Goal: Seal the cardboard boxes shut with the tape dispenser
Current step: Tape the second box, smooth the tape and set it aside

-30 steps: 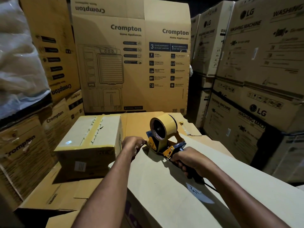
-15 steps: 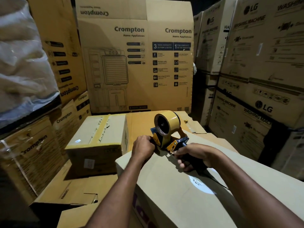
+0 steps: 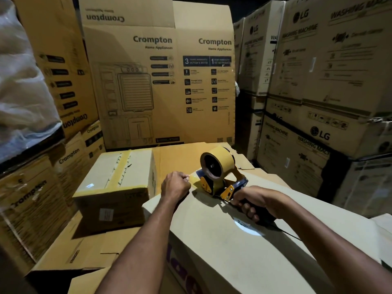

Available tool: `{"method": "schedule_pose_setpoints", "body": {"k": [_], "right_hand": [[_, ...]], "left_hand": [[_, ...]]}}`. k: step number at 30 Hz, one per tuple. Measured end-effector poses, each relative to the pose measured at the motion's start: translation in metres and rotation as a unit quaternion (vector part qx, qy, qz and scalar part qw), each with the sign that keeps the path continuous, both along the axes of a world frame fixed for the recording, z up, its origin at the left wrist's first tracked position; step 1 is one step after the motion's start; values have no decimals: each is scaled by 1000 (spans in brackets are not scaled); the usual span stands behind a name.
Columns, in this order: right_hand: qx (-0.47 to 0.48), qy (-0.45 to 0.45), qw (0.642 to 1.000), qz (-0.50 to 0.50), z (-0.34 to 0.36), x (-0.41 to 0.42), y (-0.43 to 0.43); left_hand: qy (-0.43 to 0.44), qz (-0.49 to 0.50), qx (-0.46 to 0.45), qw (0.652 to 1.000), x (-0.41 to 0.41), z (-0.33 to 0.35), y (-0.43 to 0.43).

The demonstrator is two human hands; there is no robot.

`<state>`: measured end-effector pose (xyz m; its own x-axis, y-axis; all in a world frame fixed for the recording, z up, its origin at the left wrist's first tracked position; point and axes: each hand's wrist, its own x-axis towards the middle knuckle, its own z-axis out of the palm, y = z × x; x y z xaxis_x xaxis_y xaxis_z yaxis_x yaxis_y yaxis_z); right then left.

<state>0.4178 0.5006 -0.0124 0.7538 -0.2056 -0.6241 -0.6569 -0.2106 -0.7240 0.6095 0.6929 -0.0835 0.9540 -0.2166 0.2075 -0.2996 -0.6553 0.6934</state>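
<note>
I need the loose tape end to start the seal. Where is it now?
Head view, centre: the tape end is pinched by the left hand, just left of the tape dispenser on the near box.

Place: you are standing in a warehouse or stockroom for home appliances.
Ahead of you: a tall Crompton carton (image 3: 159, 81) printed with a line drawing of an appliance (its top flap reads upside down).
Your right: LG washing-machine cartons (image 3: 328, 71), stacked in tiers.
Your left: more Crompton cartons (image 3: 63, 71) beside a plastic-wrapped bundle (image 3: 19, 92).
Light: dim, with dark gaps between the stacks.
</note>
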Motion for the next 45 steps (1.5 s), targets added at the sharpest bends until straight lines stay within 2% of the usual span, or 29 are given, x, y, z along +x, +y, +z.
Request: {"method": "schedule_pose_setpoints", "body": {"k": [5,7,9,10,13,17,27,31,36,45], "right_hand": [[-7,29,999,-31,2,-36,-10],[-15,24,999,-41,0,-39,-7],[-29,20,998,-43,-2,-37,-2],[-34,18,998,-45,-2,-36,0],[-33,15,998,-59,-3,-36,0],[-35,18,998,-56,-2,-37,2],[-46,-3,999,-30,0,-42,5],[-29,-9,1000,3,6,-48,-1],[-26,14,999,24,9,-82,-29],[-15,-3,1000,16,-5,-148,-69]], "left_hand": [[-6,-21,21,1000,-4,5,1],[-45,-59,94,993,-8,6,-2],[-88,-125,184,971,-15,6,-4],[-98,-163,201,961,-18,6,-5],[-97,-229,219,944,-22,4,-7],[-96,-253,227,936,-30,2,-9],[-48,-198,229,952,-94,11,-5],[-21,-166,212,963,-94,12,-5],[-38,-189,240,952,-93,12,-10],[-35,-151,268,951,-111,15,-20]]}}
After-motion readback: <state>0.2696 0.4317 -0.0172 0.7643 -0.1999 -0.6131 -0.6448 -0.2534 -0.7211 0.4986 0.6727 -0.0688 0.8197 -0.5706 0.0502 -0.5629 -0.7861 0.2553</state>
